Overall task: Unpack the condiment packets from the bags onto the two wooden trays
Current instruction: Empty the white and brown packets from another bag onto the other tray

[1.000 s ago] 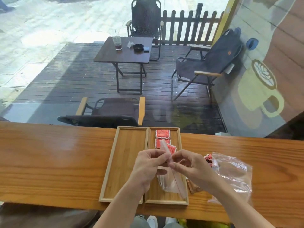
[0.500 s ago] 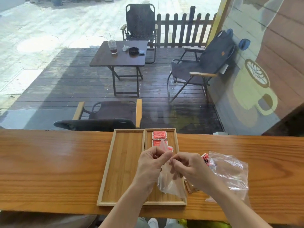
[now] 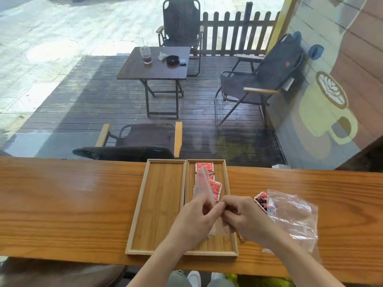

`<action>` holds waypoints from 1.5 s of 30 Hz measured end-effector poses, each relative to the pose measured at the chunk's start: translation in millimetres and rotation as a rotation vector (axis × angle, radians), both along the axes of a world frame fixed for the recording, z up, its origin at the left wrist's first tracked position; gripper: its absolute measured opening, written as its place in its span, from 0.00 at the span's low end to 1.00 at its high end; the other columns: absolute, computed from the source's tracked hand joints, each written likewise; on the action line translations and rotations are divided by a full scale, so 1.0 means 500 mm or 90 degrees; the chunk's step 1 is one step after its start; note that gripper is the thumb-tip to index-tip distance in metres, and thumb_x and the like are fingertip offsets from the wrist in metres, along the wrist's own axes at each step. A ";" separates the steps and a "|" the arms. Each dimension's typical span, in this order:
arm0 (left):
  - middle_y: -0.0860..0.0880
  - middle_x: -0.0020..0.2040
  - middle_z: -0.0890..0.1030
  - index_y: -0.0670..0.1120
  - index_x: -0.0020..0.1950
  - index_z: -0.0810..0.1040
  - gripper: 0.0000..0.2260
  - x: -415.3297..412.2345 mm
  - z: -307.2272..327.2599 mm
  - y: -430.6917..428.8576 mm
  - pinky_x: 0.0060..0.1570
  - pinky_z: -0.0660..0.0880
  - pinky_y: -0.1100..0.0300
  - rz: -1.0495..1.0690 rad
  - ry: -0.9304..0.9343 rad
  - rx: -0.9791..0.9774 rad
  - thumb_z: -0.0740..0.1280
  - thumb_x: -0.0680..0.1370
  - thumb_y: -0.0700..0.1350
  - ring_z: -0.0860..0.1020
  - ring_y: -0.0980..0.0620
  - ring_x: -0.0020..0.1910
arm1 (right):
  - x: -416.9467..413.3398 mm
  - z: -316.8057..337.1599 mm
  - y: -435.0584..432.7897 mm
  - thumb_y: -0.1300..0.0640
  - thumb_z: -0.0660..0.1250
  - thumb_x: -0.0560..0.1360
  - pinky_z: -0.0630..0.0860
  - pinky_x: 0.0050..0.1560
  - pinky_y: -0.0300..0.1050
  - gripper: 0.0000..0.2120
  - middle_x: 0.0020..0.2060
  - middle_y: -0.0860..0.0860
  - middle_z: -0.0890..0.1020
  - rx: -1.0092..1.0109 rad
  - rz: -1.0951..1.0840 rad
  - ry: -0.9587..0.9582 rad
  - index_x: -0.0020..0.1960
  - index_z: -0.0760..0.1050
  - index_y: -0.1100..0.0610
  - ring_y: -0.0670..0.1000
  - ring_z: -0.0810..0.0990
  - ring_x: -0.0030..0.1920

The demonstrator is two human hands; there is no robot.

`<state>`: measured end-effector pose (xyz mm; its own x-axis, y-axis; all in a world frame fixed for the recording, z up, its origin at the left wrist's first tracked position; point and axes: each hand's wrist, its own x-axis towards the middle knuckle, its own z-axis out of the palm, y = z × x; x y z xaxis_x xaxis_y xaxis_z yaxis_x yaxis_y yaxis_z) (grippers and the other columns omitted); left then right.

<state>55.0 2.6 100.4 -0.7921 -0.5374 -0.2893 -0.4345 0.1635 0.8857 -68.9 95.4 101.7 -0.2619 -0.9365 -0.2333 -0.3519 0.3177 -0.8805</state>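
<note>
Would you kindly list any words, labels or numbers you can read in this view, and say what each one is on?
None can be read.
Red packets in the right tray: printing blurred.
Red-and-black packet beside the clear bag: print illegible.
Tan patch on the dark chair: too small.

Red packets (image 3: pixel 215 187) on right tray (image 3: pixel 224 175), left tray (image 3: pixel 161 204) bare
</note>
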 end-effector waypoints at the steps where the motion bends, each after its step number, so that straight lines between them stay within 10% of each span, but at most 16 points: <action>1: 0.50 0.38 0.79 0.47 0.45 0.75 0.12 0.002 -0.001 0.002 0.35 0.75 0.64 -0.001 0.010 0.004 0.61 0.77 0.55 0.76 0.57 0.35 | 0.000 -0.001 -0.001 0.62 0.62 0.76 0.75 0.30 0.37 0.06 0.30 0.48 0.78 0.000 0.004 0.005 0.43 0.77 0.62 0.46 0.77 0.28; 14: 0.54 0.35 0.78 0.48 0.41 0.76 0.08 0.009 -0.011 -0.009 0.34 0.75 0.68 -0.027 0.007 -0.063 0.62 0.78 0.47 0.77 0.60 0.32 | 0.007 -0.015 -0.008 0.55 0.66 0.71 0.75 0.35 0.53 0.09 0.32 0.57 0.80 -0.009 -0.032 0.072 0.38 0.77 0.60 0.53 0.75 0.33; 24: 0.52 0.36 0.75 0.49 0.41 0.74 0.10 0.004 0.015 -0.003 0.28 0.64 0.69 -0.107 -0.131 -0.356 0.57 0.79 0.49 0.71 0.56 0.31 | 0.042 -0.016 -0.011 0.54 0.65 0.73 0.63 0.29 0.35 0.18 0.25 0.44 0.70 0.043 -0.043 0.170 0.28 0.64 0.44 0.44 0.67 0.27; 31: 0.54 0.30 0.70 0.48 0.37 0.72 0.11 0.009 0.012 0.011 0.31 0.67 0.65 -0.037 -0.187 -0.358 0.58 0.77 0.49 0.68 0.57 0.28 | 0.009 -0.055 -0.007 0.60 0.65 0.71 0.67 0.32 0.46 0.12 0.26 0.49 0.71 0.086 -0.203 0.127 0.30 0.68 0.55 0.47 0.68 0.29; 37: 0.53 0.50 0.78 0.51 0.61 0.65 0.15 0.005 -0.003 0.003 0.30 0.70 0.71 0.028 -0.132 -0.265 0.64 0.77 0.47 0.76 0.58 0.37 | 0.020 -0.055 -0.009 0.57 0.64 0.73 0.68 0.34 0.38 0.06 0.31 0.48 0.74 0.085 -0.093 0.116 0.38 0.73 0.57 0.45 0.70 0.32; 45: 0.55 0.42 0.80 0.52 0.48 0.76 0.05 0.010 -0.009 -0.004 0.34 0.74 0.70 0.060 -0.046 -0.295 0.63 0.77 0.51 0.78 0.59 0.36 | 0.025 -0.038 -0.028 0.54 0.64 0.75 0.69 0.34 0.39 0.09 0.30 0.45 0.74 0.012 -0.089 0.108 0.37 0.73 0.53 0.43 0.71 0.31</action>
<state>60.0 0.5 96.0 -0.7204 -0.6914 -0.0543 -0.5240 0.4914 0.6957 -56.5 81.5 82.9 -0.4255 -0.8843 -0.1922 -0.4464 0.3898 -0.8055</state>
